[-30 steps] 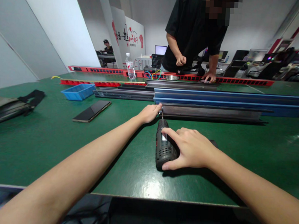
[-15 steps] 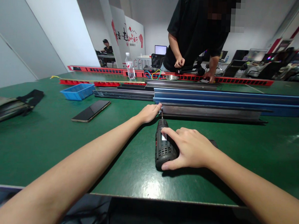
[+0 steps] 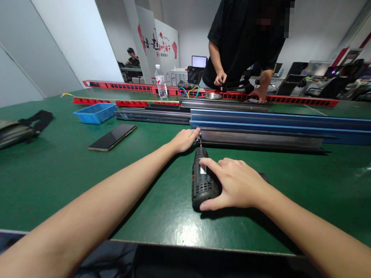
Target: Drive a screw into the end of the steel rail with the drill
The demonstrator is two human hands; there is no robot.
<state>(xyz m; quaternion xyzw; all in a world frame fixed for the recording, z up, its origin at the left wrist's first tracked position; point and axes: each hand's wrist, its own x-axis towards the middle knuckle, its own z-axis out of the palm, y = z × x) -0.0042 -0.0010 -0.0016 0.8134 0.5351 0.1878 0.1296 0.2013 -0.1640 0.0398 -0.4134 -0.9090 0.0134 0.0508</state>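
My right hand point(image 3: 237, 183) is wrapped round a black cordless drill point(image 3: 203, 179), which lies on its side on the green table. The drill's bit point(image 3: 200, 143) points away from me and reaches the left end of a grey metal profile point(image 3: 260, 138). At that same end, my left hand point(image 3: 184, 140) grips the profile, its fingers together beside the bit tip. A small shiny piece shows between the fingertips and the profile, too small to name. Behind the profile lies a long blue rail point(image 3: 282, 120).
Left of my hands are a phone point(image 3: 112, 137), a blue plastic tray point(image 3: 96, 113) and a strapped bag point(image 3: 16, 131). A water bottle point(image 3: 161, 82) and long red strips point(image 3: 129, 87) lie farther back. Across the table stands a person in black point(image 3: 243, 42).
My hands, the drill and the profile keep their places. The view has shifted very slightly. Across the table, the other person's hand has moved a little.
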